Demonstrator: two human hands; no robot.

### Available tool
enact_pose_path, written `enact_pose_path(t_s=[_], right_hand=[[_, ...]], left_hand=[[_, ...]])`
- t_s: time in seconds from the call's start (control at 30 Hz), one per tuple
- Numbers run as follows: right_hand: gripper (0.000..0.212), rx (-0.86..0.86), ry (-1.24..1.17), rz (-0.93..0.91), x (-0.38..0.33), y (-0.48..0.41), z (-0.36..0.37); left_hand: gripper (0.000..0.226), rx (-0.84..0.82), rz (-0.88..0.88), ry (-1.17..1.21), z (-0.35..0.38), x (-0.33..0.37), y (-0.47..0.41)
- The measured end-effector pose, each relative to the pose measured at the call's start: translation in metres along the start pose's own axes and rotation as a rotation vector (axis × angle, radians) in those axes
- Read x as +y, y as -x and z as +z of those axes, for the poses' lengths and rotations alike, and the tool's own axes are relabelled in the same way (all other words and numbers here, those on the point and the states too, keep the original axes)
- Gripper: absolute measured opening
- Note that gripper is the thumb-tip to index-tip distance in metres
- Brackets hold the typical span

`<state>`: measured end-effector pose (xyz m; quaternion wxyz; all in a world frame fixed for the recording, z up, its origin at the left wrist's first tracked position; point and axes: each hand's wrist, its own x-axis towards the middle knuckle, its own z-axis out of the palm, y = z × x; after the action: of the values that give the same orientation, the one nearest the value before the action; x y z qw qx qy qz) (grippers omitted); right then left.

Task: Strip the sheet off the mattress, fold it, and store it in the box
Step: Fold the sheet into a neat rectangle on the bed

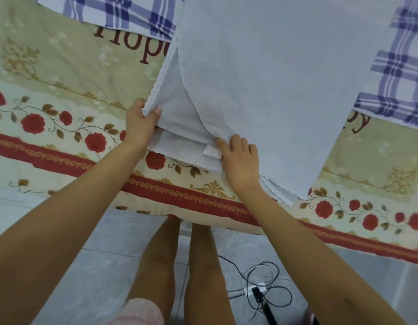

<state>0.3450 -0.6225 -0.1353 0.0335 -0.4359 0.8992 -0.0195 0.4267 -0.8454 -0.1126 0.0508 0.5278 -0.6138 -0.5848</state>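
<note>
A pale white sheet (285, 78) with a scalloped edge lies partly folded in layers on a floral mattress (62, 113). My left hand (140, 123) pinches the sheet's left folded corner between thumb and fingers. My right hand (240, 163) rests palm down on the sheet's near edge, fingers at the fold beside a small white label (212, 152). No box is in view.
A blue-and-white checked cloth (123, 12) lies at the far left and far right of the mattress. On the tiled floor (97, 266) near my legs sits a white power strip (257, 290) with tangled black cables.
</note>
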Motion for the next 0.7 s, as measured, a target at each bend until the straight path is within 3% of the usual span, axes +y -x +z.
enact_pose_path(t_s=[0.1,0.23,0.43,0.5,0.6,0.7], right_hand=[[0.022,-0.041,0.054,0.141,-0.003,0.001,-0.004],[0.013,-0.068,0.06,0.275,0.005,0.013,-0.006],[0.018,-0.004,0.037,0.195,0.015,0.027,-0.012],[0.02,0.017,0.038,0.131,0.02,0.027,-0.012],[0.019,0.021,0.026,0.066,0.025,0.025,-0.015],[0.014,-0.003,0.015,0.045,0.021,0.032,-0.013]], left_hand=[[0.015,0.017,0.037,0.051,0.0,0.003,0.004],[0.018,0.051,0.071,0.045,-0.003,0.004,0.004],[0.018,-0.014,0.11,-0.132,-0.011,-0.003,0.003],[0.034,-0.021,0.105,-0.172,-0.013,-0.006,0.0],[0.014,-0.03,0.18,-0.211,-0.015,-0.006,0.002],[0.014,-0.039,0.213,-0.322,-0.021,-0.019,0.006]])
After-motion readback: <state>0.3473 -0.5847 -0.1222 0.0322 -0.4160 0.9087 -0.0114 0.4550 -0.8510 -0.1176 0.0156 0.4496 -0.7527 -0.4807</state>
